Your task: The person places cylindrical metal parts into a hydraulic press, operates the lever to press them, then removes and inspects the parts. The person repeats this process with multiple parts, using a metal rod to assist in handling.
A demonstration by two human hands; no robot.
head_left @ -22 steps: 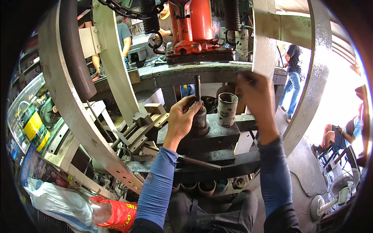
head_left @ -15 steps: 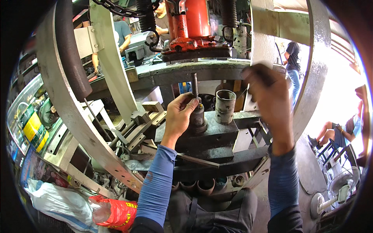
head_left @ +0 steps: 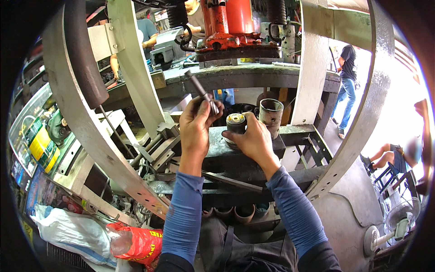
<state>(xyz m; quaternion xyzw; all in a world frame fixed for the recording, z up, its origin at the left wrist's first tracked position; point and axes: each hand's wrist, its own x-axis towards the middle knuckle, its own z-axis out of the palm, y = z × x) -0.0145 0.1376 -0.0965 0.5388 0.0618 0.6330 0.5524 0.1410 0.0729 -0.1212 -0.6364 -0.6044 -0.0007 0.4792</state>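
My left hand [head_left: 195, 129] is closed around a dark stepped metal rod [head_left: 197, 86], tilted with its top toward the left, raised above the press bed. My right hand [head_left: 257, 144] wraps the side of a dark cylindrical metal part [head_left: 236, 121] whose pale top face carries small yellow bits. That part is upright over a black steel block [head_left: 222, 159]; my fingers hide some of its side. Just right of it, a grey hollow metal sleeve [head_left: 271, 117] with holes in its wall stands on the block.
An orange-red hydraulic jack [head_left: 235, 22] hangs overhead between springs, framed by grey steel posts [head_left: 378, 90]. Loose steel bars [head_left: 158, 154] lie at left. Below left are a red bag [head_left: 142, 245] and white sack [head_left: 68, 231]. A fan [head_left: 398, 222] stands at right. Several people are farther off.
My left hand has lifted the rod off the cylindrical part and tilted it left. My right hand, blurred and raised with a dark object before, has come down onto the cylindrical part.
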